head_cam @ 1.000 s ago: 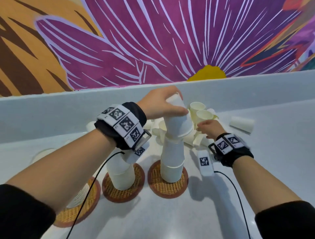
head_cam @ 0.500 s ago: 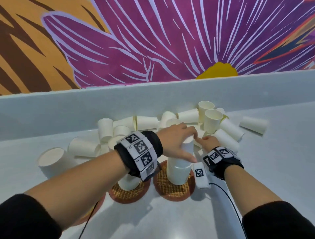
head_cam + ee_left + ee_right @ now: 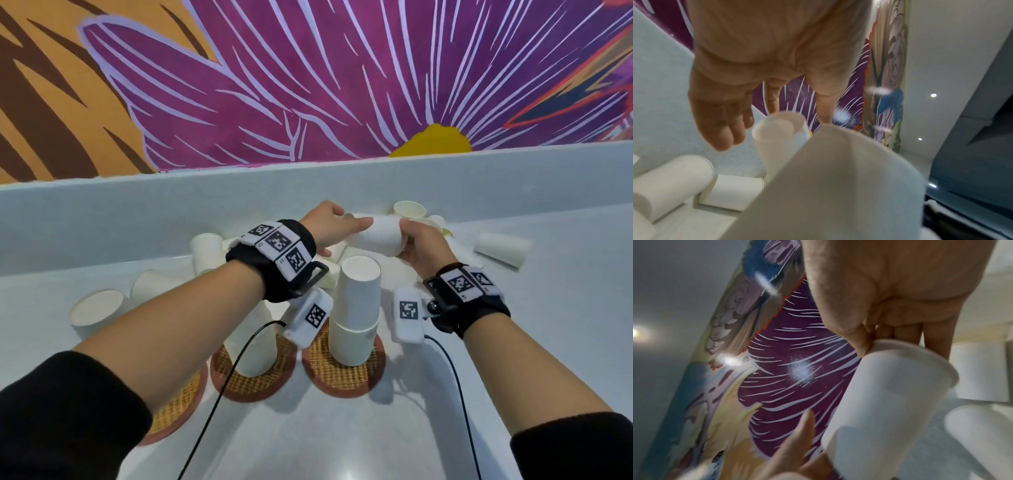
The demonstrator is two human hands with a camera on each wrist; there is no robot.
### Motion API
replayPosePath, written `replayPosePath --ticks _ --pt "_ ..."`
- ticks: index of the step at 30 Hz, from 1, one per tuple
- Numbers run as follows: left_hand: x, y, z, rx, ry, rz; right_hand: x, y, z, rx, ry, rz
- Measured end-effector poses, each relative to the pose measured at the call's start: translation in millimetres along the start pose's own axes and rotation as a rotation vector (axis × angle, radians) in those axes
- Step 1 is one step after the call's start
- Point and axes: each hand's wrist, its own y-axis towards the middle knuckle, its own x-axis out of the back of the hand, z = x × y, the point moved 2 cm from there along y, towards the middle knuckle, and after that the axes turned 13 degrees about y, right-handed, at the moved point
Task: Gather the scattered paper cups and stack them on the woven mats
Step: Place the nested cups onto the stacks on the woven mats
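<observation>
Above the rightmost mat [image 3: 343, 377]: one paper cup [image 3: 378, 236] held on its side in mid-air, base toward the left, rim toward the right. Right hand [image 3: 423, 248] curled round the rim end, thumb and fingers [image 3: 935, 339] pinching the lip. Left hand [image 3: 330, 228] at the base end, fingers [image 3: 723, 129] fairly straight and only lightly against the cup; firm grip or mere touch, cannot tell. Looks like a hand-over or a turning of the cup before placing.

Directly below: upside-down stack [image 3: 356, 310] on that mat, several cups nested, base up. Second stack [image 3: 251, 346] on the middle mat [image 3: 253, 380], mostly hidden by the left forearm. Third mat [image 3: 174, 409] at the left, contents hidden by the arm.

Behind the hands, along the counter wall [image 3: 137, 212]: loose cups [image 3: 503, 248] lying on their sides, others upright [image 3: 409, 209], one large open cup [image 3: 97, 310] at far left. Plenty left to gather.

Risks, as judged:
- Cup horizontal now, so needs a full flip to rim-down; thin paper, hard pinch at the lip likely to dent it and jam the nesting.
- Tall, light stack; off-centre lowering or a sideways push likely to tip it off the mat.
- Wrist gear and cable [image 3: 219, 404] hanging close to both stacks; a low pass of either forearm able to knock them over.
</observation>
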Motion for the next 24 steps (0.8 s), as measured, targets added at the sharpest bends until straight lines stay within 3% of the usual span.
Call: replayPosePath --ticks 3,6,8,10,13,16,19,24 --pt "-6 2 -2 -0.037 0.005 0.015 -13 -9 9 -0.004 -0.019 0.157" --pt "-7 3 2 -0.037 -0.087 -0.021 -9 -5 8 0.035 -0.149 0.151" --pt "-3 4 5 -0.005 -0.145 -0.045 6 3 5 0.136 -0.44 0.012" --pt "1 4 8 0.024 -0.198 -0.03 29 11 2 0.192 -0.754 -0.233" --pt "7 3 12 0.028 -0.246 -0.005 62 18 -10 0.072 -1.01 -0.424" --pt "9 4 15 0.034 -0.268 0.004 79 23 -28 -0.042 -1.238 -0.3" --pt "7 3 15 0.034 -0.272 0.024 83 23 -42 -0.067 -1.312 -0.177" --pt "6 4 13 0.012 -0.272 0.027 84 18 -49 -0.061 -1.142 -0.195"
